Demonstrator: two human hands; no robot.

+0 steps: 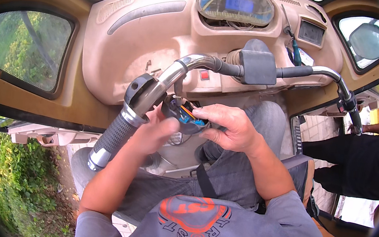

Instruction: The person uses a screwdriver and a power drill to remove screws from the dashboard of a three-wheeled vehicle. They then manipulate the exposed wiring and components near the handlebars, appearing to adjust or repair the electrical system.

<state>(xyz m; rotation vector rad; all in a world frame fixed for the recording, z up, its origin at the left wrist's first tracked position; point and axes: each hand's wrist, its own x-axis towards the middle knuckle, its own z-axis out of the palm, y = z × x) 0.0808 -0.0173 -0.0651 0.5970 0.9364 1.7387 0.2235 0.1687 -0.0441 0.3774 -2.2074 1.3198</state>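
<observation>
Coloured wires (pixel 187 111) in a dark housing (pixel 191 129) between left hand (pixel 154 133) and right hand (pixel 230 127), both hands' grip unclear

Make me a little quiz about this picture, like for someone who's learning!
1. True or false: coloured wires show between the left hand and the right hand.
2. Pick one. The small square button on the beige dashboard is: A) blue, B) red, C) green.
3. Fill the gap: the more blurred hand is the person's ____ one.

Key: 1 true; 2 B; 3 left.
</observation>
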